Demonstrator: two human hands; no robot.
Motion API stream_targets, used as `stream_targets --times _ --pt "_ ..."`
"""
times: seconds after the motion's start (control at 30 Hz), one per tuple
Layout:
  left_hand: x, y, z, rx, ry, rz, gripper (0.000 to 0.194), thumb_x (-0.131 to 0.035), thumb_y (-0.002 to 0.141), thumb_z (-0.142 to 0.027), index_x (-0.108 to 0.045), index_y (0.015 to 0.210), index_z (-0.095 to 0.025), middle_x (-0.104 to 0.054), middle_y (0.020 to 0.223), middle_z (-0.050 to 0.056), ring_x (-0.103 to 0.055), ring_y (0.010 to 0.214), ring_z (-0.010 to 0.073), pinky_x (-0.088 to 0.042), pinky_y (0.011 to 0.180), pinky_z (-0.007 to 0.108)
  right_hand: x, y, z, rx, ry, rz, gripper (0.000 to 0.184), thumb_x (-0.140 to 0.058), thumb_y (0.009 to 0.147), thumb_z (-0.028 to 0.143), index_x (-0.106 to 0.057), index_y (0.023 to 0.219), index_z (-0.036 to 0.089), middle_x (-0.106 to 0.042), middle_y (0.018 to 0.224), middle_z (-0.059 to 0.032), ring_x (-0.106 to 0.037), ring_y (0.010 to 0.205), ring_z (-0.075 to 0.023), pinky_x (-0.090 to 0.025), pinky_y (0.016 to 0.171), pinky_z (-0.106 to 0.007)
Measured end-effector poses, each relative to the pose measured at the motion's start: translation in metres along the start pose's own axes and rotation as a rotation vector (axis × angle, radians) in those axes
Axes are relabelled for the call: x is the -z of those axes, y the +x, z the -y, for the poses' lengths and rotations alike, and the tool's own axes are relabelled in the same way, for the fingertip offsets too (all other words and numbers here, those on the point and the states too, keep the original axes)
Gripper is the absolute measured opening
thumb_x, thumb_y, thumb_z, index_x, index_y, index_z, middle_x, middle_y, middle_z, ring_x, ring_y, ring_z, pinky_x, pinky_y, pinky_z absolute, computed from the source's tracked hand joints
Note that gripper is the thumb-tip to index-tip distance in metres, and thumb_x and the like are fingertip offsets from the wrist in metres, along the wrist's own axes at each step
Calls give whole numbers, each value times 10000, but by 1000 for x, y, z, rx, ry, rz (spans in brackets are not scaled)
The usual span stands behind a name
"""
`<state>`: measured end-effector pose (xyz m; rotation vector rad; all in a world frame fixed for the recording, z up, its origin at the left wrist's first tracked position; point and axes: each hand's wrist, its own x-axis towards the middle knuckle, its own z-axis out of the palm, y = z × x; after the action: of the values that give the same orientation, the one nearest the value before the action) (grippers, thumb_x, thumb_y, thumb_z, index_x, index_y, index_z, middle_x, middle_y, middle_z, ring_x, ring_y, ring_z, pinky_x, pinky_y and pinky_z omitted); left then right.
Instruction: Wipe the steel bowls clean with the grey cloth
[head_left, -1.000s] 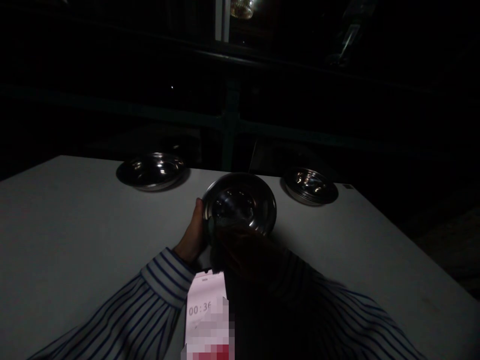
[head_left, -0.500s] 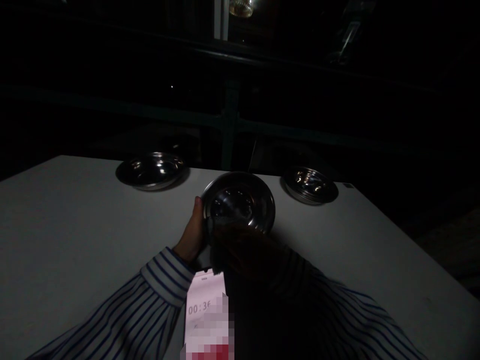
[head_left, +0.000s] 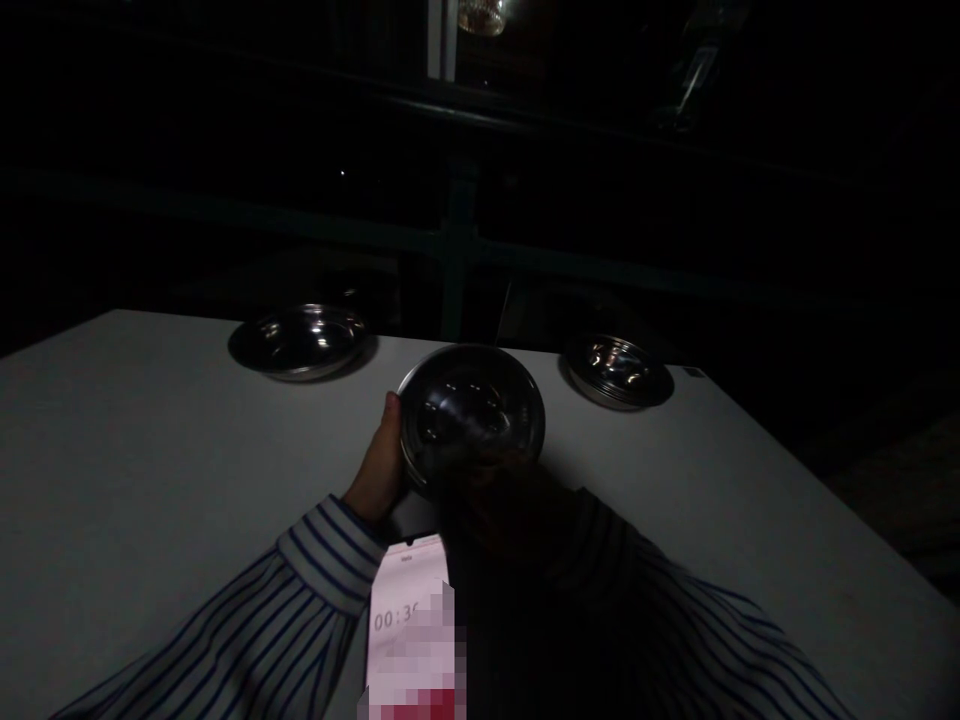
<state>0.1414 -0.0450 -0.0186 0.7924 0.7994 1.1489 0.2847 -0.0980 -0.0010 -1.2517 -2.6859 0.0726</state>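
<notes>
A shiny metal bowl [head_left: 472, 400] is held over the white table, its hollow side tilted toward me. My left hand [head_left: 379, 465] grips its left rim, thumb up along the outside and the other fingers hidden behind. At the bowl's near edge is my right hand [head_left: 510, 500], in deep shadow, closed on what looks like a dark grey cloth; its fingers barely show. Just below the bowl lies a lit phone [head_left: 409, 620] with a timer on its screen, partly pixelated and partly covered by my right arm's shadow.
Toward the far edge of the white table [head_left: 187, 450] stand a wide metal bowl [head_left: 300, 345] on the left and a stack of smaller metal bowls [head_left: 619, 372] on the right. Behind the table a dark frame with a post [head_left: 459, 250] is faintly visible.
My right hand has shifted slightly right and down along the bowl's near edge, and the greyish cloth seen there before is now lost in shadow. The bowl has tilted slightly.
</notes>
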Motion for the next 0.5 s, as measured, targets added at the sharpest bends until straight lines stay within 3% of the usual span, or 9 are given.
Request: stream_targets --times 0.1,0.23,0.3,0.5 --pt "-2 0 -1 5 -14 19 562 -372 757 -633 -652 943 -183 -691 959 81 -518 1106 265 -332 991 420 6 -3 -3 -47 -1 63 211 -475 807 252 -606 923 134 -642 914 -103 -534 935 -234 -403 826 -412" --pt "-3 0 1 5 -51 74 543 -387 753 -627 -658 924 -188 -694 952 75 -527 1098 257 -320 1002 410 1 2 -5 86 79 -58 256 -462 821 263 -567 1016 134 -587 1071 -112 -487 1033 -219 -405 861 -375" --pt "-1 1 2 9 -39 61 535 -401 752 -620 -655 934 -186 -694 953 74 -529 1096 253 -318 1005 405 -1 4 -4 79 69 -72 250 -465 821 269 -572 1001 133 -586 1069 -117 -481 1045 -230 -408 857 -381" --pt "1 1 1 12 -11 26 568 -405 738 -636 -642 986 -183 -682 996 80 -520 1106 262 -355 980 400 12 -3 -3 -100 -55 104 209 -484 796 282 -602 905 147 -645 894 -94 -539 939 -251 -412 794 -430"
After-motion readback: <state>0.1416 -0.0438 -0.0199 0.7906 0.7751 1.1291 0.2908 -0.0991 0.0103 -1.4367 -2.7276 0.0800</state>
